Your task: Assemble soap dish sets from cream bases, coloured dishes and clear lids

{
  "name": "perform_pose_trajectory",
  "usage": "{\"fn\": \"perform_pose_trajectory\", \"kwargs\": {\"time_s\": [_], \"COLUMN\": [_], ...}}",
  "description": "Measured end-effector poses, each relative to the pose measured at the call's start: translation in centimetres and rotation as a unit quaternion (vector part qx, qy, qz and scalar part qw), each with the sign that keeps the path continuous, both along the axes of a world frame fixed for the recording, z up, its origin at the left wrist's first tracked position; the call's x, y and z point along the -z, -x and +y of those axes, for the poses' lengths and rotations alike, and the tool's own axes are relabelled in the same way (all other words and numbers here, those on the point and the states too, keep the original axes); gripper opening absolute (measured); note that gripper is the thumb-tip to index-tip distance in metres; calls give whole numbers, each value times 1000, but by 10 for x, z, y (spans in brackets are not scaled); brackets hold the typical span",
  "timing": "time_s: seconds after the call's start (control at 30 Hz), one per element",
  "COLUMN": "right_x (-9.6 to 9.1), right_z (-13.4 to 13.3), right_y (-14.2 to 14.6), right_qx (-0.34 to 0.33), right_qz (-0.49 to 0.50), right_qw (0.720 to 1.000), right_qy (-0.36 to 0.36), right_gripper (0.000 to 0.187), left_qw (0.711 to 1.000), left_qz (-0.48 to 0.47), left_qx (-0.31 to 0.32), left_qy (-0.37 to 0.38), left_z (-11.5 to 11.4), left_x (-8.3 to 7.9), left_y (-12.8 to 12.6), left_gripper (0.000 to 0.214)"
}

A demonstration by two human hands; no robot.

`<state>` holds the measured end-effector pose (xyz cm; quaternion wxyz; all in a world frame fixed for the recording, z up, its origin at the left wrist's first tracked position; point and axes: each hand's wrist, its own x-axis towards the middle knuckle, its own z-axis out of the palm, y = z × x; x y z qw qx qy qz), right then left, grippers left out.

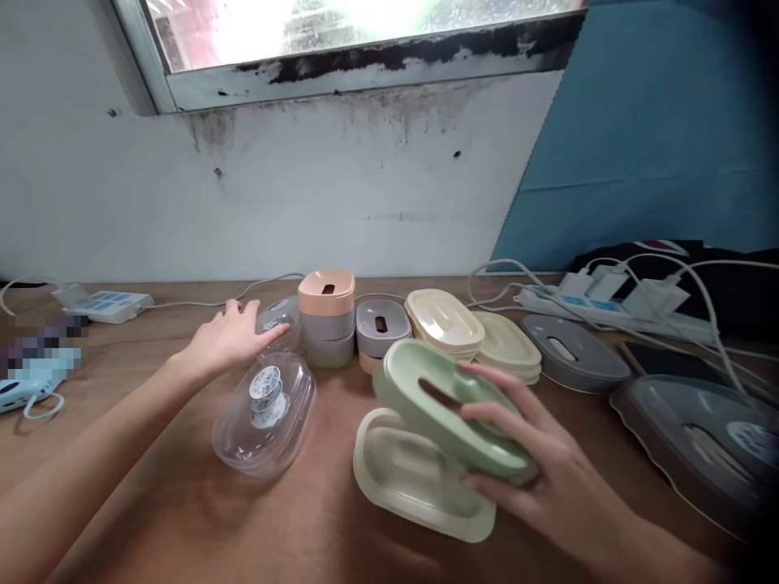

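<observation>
My right hand [548, 462] grips a green plastic tissue box cover [419, 365] with a long slot, thumb below and fingers on top. The cover is tilted above a pale cream-green oval tray [395, 462] and partly hides it. My left hand [228, 334] is open, fingers spread, beside a clear plastic lid [283, 320] at the back; I cannot tell whether it touches it. Nearer to me lies a stack of clear oval lids [268, 414] with round patterned stickers.
Behind stand peach, grey and green slotted boxes [329, 304], a smaller grey box [383, 320] and cream oval trays [444, 320]. Grey covers [572, 357] lie to the right. Power strips [608, 300] with loose white cables run along the wall. A light-blue device [36, 381] sits far left.
</observation>
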<state>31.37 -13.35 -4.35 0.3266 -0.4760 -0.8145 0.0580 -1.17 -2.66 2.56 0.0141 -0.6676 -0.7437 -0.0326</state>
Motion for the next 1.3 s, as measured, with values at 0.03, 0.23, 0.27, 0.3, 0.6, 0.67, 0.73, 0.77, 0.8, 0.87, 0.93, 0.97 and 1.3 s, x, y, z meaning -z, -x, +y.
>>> {"fn": "perform_pose_trajectory", "kwargs": {"time_s": [0.03, 0.23, 0.27, 0.3, 0.6, 0.67, 0.73, 0.77, 0.8, 0.87, 0.93, 0.97, 1.3], "right_x": [-9, -67, -73, -76, -54, -49, -45, -44, -43, -41, -39, -38, -9], "right_z": [6, 63, 74, 85, 115, 112, 108, 107, 105, 101, 95, 90, -3], "right_y": [2, 36, 43, 50, 88, 88, 86, 85, 84, 81, 77, 74, -4], "right_qx": [33, 180, 200, 216, 191, 178, 164, 156, 148, 134, 131, 130, -211], "right_qz": [-17, -158, -188, -220, -331, -337, -343, -346, -348, -352, -342, -326, -172], "right_qw": [998, 963, 956, 947, 924, 924, 925, 925, 926, 926, 930, 936, 938], "right_qy": [-46, -121, -106, -87, -25, -19, -15, -15, -14, -9, -17, -28, 215], "right_gripper": [26, 47, 51, 54, 63, 63, 60, 59, 56, 54, 55, 57, 86], "left_qw": [999, 907, 891, 877, 734, 732, 743, 755, 773, 815, 849, 858, 838], "left_qz": [15, -4, -24, -43, -107, -110, -114, -115, -113, -100, -88, -87, -216], "left_qx": [3, 212, 257, 301, 551, 553, 557, 558, 556, 540, 514, 504, 499], "left_qy": [-44, -363, -373, -373, -382, -381, -354, -324, -285, -184, -88, -53, 51], "left_z": [-7, -63, -72, -80, -101, -100, -99, -99, -99, -98, -97, -95, -89], "left_x": [-3, -5, 0, 7, 78, 86, 90, 90, 90, 88, 85, 83, 82], "left_y": [-5, -49, -58, -65, -96, -97, -97, -96, -95, -93, -90, -89, -88], "left_gripper": [77, 44, 39, 35, 15, 14, 15, 18, 24, 43, 62, 68, 70]}}
